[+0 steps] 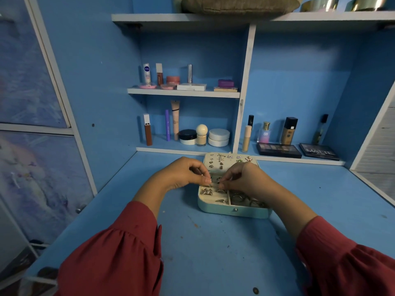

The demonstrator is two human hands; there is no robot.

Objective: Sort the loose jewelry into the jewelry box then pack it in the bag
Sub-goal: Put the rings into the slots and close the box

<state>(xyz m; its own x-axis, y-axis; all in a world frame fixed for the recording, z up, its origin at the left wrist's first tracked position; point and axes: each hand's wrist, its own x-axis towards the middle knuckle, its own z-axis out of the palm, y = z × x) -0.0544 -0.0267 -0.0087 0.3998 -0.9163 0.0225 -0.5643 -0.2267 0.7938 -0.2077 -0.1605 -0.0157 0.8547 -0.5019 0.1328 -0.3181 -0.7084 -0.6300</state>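
Observation:
A small pale-green jewelry box (233,211) lies open on the blue desk. Its raised lid (229,160) carries several earrings. Rings and other silver pieces lie in its cream compartments (211,196). My left hand (183,174) and my right hand (241,178) meet over the box's middle row, fingertips pinched together on a tiny piece of jewelry (214,184). The piece is too small to name. My right hand hides the box's right compartments. No bag is in view.
Cosmetics stand on the shelves behind: tubes and jars (192,133), bottles (275,133) and two dark palettes (299,150). A white upright divider (243,92) splits the shelving. The blue desk (213,242) stretches in front of the box.

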